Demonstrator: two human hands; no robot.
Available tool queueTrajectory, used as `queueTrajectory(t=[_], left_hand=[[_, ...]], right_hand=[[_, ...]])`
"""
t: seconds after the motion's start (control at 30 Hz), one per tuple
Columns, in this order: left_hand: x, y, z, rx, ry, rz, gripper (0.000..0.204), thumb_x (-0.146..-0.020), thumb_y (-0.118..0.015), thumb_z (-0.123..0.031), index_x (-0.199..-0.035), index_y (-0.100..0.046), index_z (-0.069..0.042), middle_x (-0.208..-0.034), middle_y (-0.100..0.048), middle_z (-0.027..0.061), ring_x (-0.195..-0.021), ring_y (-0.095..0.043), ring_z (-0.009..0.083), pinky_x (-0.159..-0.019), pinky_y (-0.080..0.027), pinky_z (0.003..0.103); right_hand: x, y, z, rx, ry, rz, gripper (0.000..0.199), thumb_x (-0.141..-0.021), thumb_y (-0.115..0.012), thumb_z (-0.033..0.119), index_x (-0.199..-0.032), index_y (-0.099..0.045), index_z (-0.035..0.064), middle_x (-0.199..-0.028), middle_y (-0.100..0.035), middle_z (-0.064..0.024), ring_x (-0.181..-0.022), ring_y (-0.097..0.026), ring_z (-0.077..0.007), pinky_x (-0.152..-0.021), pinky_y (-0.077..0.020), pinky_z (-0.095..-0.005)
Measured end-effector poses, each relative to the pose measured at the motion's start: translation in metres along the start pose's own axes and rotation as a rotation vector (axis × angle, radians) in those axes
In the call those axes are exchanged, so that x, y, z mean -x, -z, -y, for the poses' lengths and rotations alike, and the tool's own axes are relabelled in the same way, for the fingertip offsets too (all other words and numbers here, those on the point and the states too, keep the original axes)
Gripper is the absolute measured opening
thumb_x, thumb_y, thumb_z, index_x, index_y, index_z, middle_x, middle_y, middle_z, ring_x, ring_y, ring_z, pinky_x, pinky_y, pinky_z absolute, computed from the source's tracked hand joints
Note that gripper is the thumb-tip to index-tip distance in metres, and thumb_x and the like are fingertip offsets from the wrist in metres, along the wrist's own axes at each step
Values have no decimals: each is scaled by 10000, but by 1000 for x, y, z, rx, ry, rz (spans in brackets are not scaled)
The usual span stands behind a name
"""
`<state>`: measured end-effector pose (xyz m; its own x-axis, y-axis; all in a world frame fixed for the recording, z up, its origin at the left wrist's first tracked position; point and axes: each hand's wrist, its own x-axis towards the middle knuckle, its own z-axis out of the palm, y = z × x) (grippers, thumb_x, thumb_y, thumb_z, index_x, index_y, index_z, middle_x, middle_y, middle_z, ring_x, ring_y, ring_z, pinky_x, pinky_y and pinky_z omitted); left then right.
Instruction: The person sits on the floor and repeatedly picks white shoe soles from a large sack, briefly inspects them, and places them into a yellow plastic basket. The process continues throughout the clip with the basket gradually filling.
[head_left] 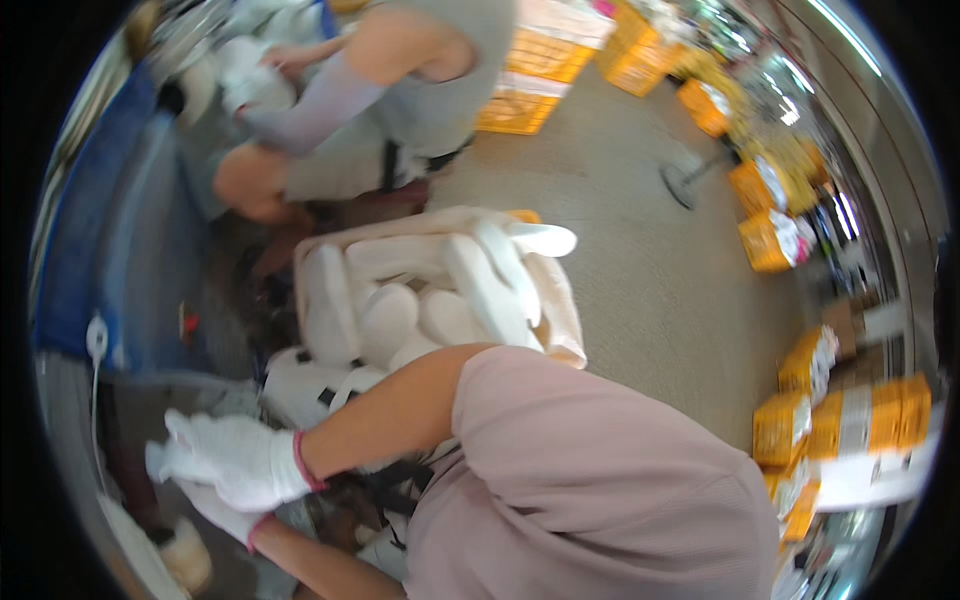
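Head view: gloved left hand (pixel 222 514) lies mostly behind gloved right hand (pixel 240 462), fingers bent; whether they grip anything I cannot tell. Just right, a white item (pixel 290 390) bears black patches (pixel 327 397), blurred; beyond, smooth, elongated white pieces (pixel 485 285) fill a pale bin (pixel 568 325).

I see a cream bin (pixel 568 340) with plain white long pieces (pixel 482 280) in it. To its lower left, the two gloves (pixel 240 462) are white with dark-pink cuffs (pixel 307 460). Below it I have a plain dusty-pink shirt (pixel 600 450); above, a co-worker's grey top (pixel 492 45); far right, orange-yellow crates (pixel 885 415).
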<state>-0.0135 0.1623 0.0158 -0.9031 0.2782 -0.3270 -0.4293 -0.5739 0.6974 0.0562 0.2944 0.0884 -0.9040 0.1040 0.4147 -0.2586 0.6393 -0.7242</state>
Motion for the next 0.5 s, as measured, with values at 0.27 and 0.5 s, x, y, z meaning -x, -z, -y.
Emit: queueTrajectory(t=[0.27, 0.5], left_hand=[[-41, 141, -16, -377, -117, -569, 398, -1076, -506, -256, -1373, -648, -32, -1365, -702, 175, -1239, -676, 328, -1100, -497, 463], [-5, 140, -25, -748, -201, -430, 354, -1043, -529, -239, -1277, -733, -68, -1316, -733, 181, -1188, -691, 346, -1027, -534, 451]], right_hand=[[-61, -83, -19, -8, 56, 227, 257, -850, -684, 220, -1071, -692, 88, -1137, -617, -300, -950, -695, -499, -851, -578, -579], [-93, -81, -13, 252, -106, 361, 214, -855, -674, 272, -838, -829, 126, -897, -787, -136, -816, -773, -297, -707, -605, -465]])
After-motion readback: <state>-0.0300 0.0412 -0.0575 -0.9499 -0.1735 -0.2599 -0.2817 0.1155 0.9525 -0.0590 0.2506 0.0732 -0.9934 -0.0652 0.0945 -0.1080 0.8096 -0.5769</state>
